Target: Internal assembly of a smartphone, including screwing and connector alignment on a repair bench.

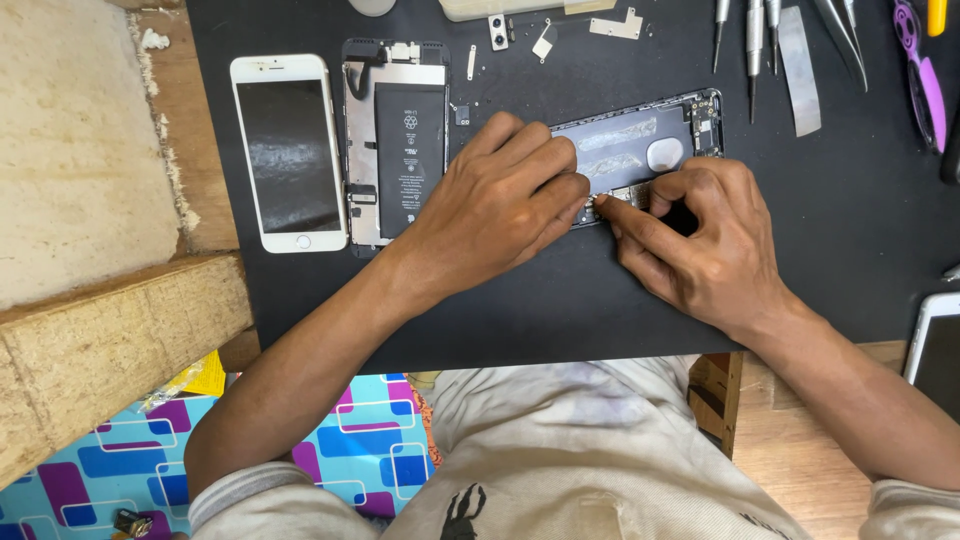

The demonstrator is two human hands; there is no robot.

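On the black mat, the left hand (500,205) is pressing flat on the thin, fragile phone shell (640,150) while the right hand (700,235) is pinching a tiny part (630,195) at its edge.

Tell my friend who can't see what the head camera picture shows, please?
Two bare hands work on an opened phone shell on a black mat: the left hand presses it down while the right hand pinches a small part at its edge. A white phone and a detached screen with battery lie to the left, screwdrivers above.
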